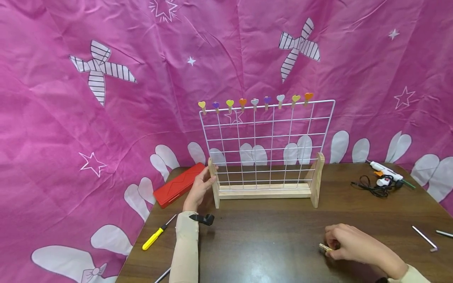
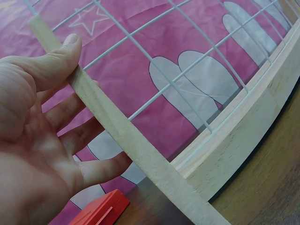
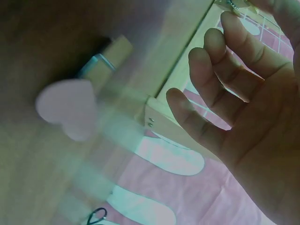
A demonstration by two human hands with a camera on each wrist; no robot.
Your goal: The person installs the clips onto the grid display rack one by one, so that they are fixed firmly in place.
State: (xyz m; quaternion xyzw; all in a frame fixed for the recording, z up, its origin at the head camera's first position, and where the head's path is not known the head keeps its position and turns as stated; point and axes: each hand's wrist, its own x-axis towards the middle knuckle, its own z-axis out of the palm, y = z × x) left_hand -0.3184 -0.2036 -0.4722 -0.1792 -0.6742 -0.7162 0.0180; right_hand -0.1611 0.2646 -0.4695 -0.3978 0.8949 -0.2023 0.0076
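A white wire grid (image 1: 263,137) stands upright in a wooden base (image 1: 265,192). Several heart-topped clothespins (image 1: 255,103) line its top wire, leaving the right end bare. My left hand (image 1: 201,188) grips the stand's left upright (image 2: 117,124), thumb on the near side and fingers behind. Low on the right, my right hand (image 1: 348,241) pinches a small clothespin (image 1: 325,248) just above the table; its heart is not plain in the head view. In the right wrist view, another heart-topped clothespin (image 3: 70,108) appears large; I cannot tell what it rests on.
A red case (image 1: 178,184) lies behind my left hand, a yellow screwdriver (image 1: 153,237) left of my forearm. A glue gun (image 1: 387,171) with a black cord sits at the back right. A hex key (image 1: 424,238) lies near the right edge. Pink cloth hangs behind.
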